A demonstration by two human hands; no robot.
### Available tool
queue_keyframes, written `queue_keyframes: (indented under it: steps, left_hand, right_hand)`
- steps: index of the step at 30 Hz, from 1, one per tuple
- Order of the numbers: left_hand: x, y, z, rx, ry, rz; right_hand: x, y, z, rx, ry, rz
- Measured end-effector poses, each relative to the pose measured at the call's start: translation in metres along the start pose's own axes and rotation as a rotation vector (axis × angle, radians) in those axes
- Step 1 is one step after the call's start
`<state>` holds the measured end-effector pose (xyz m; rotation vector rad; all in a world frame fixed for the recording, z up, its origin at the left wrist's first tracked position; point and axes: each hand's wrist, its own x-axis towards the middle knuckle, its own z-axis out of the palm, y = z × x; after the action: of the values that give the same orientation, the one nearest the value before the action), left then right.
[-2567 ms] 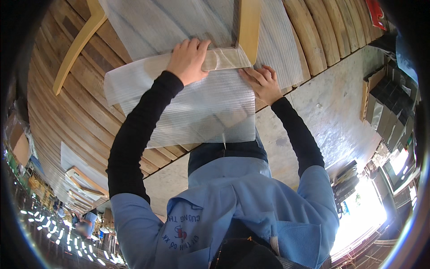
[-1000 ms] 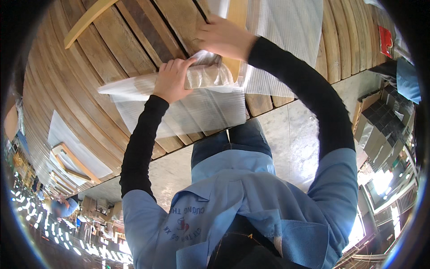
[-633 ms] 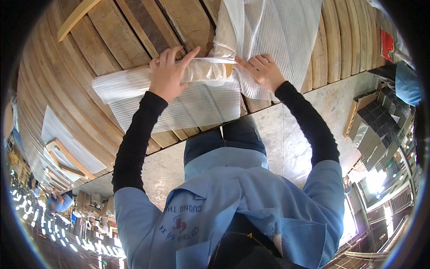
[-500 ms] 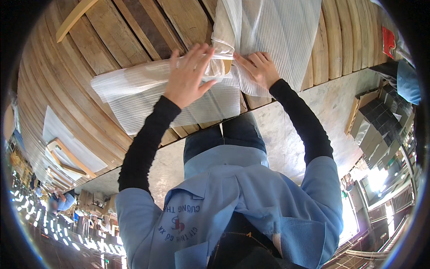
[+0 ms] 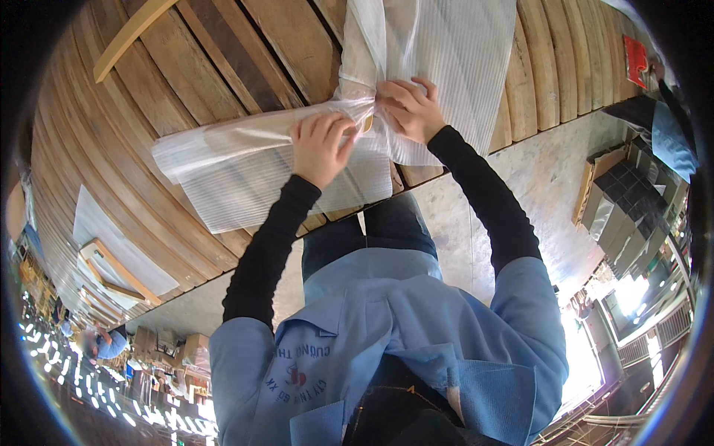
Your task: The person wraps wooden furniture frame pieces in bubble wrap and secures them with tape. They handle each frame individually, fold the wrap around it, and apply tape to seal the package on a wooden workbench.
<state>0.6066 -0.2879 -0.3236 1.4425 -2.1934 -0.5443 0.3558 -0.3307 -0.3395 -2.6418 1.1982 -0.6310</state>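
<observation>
White ribbed foam sheet (image 5: 457, 67) covers a bent wooden piece (image 5: 368, 123), of which only a small tan patch shows between my hands. One wrapped arm of it runs left and the other runs away from me. My left hand (image 5: 323, 147) rests on the left wrapped arm, its fingers curled down on the foam. Right of the bend, my right hand (image 5: 410, 110) pinches gathered foam at the corner. A loose flap of sheet hangs toward me below the left arm.
The slatted wooden table (image 5: 223, 89) carries a curved wooden strip (image 5: 132, 39) at the far left. A wooden frame (image 5: 115, 269) lies on a white sheet at the left edge. A red object (image 5: 635, 61) sits far right, near another person's blue sleeve (image 5: 673, 137).
My left hand has come down from spread fingers to a curled hold on the foam. My right hand has moved slightly left and away, drawing the foam together at the bend.
</observation>
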Motion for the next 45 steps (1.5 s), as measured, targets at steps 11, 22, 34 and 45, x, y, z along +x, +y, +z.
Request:
queue_keyframes:
  steps: [11,22,34,45]
  left_hand:
    - [-0.016,0.027,0.031,0.17,0.106,-0.206]
    - [-0.022,0.022,0.035,0.094,0.18,-0.183]
    - [-0.026,0.018,0.038,0.079,0.23,-0.192]
    - [-0.028,0.065,0.005,0.034,-0.049,-0.422]
  right_hand:
    - [0.171,0.077,0.009,-0.447,-0.188,0.17]
    - [0.226,0.186,-0.005,-0.587,0.688,0.924]
    - [0.451,0.065,0.108,-0.172,-0.288,-0.19]
    - [0.325,-0.055,-0.141,0.518,0.384,0.282]
